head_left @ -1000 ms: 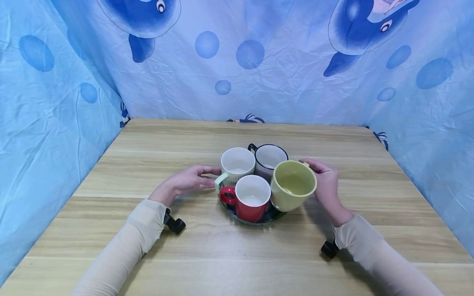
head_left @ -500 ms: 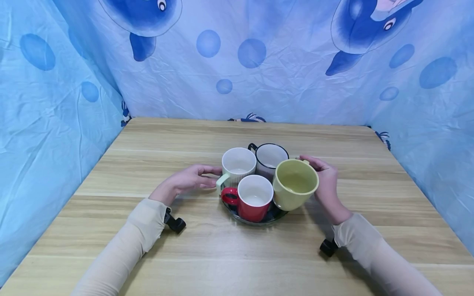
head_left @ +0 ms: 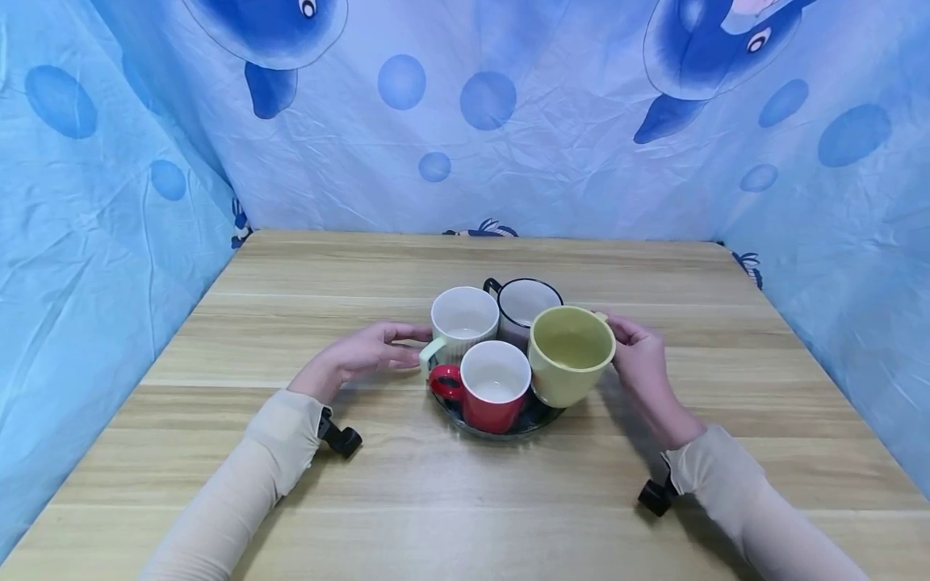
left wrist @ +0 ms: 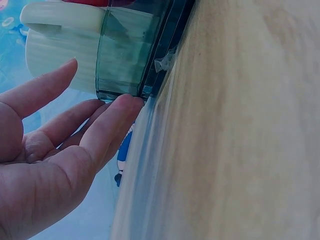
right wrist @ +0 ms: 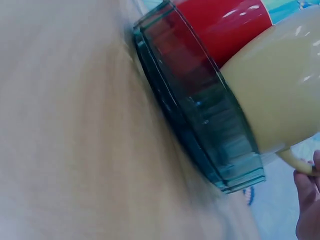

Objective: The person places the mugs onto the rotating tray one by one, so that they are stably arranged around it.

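Note:
My right hand [head_left: 643,355] pinches the handle [right wrist: 297,162] of a large yellow mug [head_left: 570,375]. The mug sits tilted at the right side of a round, see-through dark green tray [head_left: 479,433]. My left hand [head_left: 366,353] has its fingers extended at the tray's left side; in the left wrist view the fingertips [left wrist: 127,100] are right at the tray's lower edge. A red mug [head_left: 494,411] with white inside stands at the tray's front, its handle to the left. Behind it are a pale green mug [head_left: 461,349] and a white mug with a black rim [head_left: 516,333].
The tray is on a wood-grain table [head_left: 436,508]. Blue fabric [head_left: 320,169] printed with dolphins and bubbles surrounds the back and sides. A black wrist camera [head_left: 341,440] is strapped at the left sleeve, and another camera [head_left: 656,496] at the right.
The yellow mug has shifted slightly left and back, closer in among the other mugs. My right wrist has swung a little outward and toward me. The left hand has stayed at the tray.

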### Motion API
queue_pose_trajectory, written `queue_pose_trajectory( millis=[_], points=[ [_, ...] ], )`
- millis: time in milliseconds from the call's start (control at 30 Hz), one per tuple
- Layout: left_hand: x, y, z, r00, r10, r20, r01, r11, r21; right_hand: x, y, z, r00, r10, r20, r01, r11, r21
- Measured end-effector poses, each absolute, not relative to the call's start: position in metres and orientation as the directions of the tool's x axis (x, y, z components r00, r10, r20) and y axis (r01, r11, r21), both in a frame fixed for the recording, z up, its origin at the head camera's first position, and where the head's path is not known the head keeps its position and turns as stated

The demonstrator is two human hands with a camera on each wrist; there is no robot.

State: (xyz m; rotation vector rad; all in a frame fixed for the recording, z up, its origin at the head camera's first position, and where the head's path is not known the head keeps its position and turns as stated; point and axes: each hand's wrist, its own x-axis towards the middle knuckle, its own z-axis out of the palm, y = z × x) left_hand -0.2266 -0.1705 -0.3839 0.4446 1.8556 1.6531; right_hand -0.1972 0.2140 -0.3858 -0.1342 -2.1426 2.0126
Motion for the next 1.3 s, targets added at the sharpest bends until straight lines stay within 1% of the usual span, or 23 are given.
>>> queue_pose_trajectory(
  millis=[100, 167, 267, 433, 567, 633, 733, 900, 1033, 1200, 1300],
  points=[
    [-0.227, -0.169, -0.383, -0.754, 0.62, -0.217, -0.147, 0.164, 0.976, -0.193, 0.212, -0.39, -0.977, 0.208, 0.043, -0.044, 0.002, -0.999],
    [-0.227, -0.168, -0.383, -0.754, 0.619, -0.219, -0.148, 0.165, 0.975, -0.191, 0.208, -0.393, -0.973, 0.231, 0.025, -0.041, -0.068, -0.997],
    [-0.227, -0.168, -0.381, -0.753, 0.621, -0.219, -0.147, 0.166, 0.975, -0.189, 0.201, -0.396, -0.948, 0.314, 0.048, -0.094, -0.131, -0.987],
    [-0.228, -0.167, -0.381, -0.747, 0.631, -0.211, -0.137, 0.165, 0.977, -0.188, 0.189, -0.4, -0.889, 0.45, 0.086, -0.187, -0.184, -0.965],
    [-0.228, -0.167, -0.381, -0.746, 0.633, -0.209, -0.127, 0.173, 0.977, -0.187, 0.182, -0.402, -0.865, 0.495, 0.084, -0.24, -0.261, -0.935],
    [-0.228, -0.167, -0.382, -0.746, 0.632, -0.21, -0.126, 0.176, 0.976, -0.187, 0.179, -0.403, -0.859, 0.504, 0.088, -0.258, -0.279, -0.925],
    [-0.227, -0.168, -0.382, -0.747, 0.629, -0.213, -0.131, 0.175, 0.976, -0.188, 0.176, -0.404, -0.854, 0.512, 0.094, -0.267, -0.275, -0.924],
    [-0.227, -0.167, -0.383, -0.746, 0.629, -0.218, -0.142, 0.169, 0.975, -0.189, 0.175, -0.405, -0.835, 0.534, 0.132, -0.272, -0.193, -0.943],
    [-0.227, -0.168, -0.384, -0.744, 0.633, -0.212, -0.137, 0.167, 0.976, -0.188, 0.173, -0.405, -0.825, 0.542, 0.16, -0.287, -0.157, -0.945],
    [-0.225, -0.17, -0.385, -0.736, 0.647, -0.198, -0.09, 0.197, 0.976, -0.188, 0.166, -0.405, -0.838, 0.526, 0.147, -0.304, -0.225, -0.926],
    [-0.224, -0.167, -0.386, -0.736, 0.647, -0.202, -0.083, 0.211, 0.974, -0.188, 0.165, -0.41, -0.85, 0.511, 0.128, -0.271, -0.215, -0.938]
  ],
)
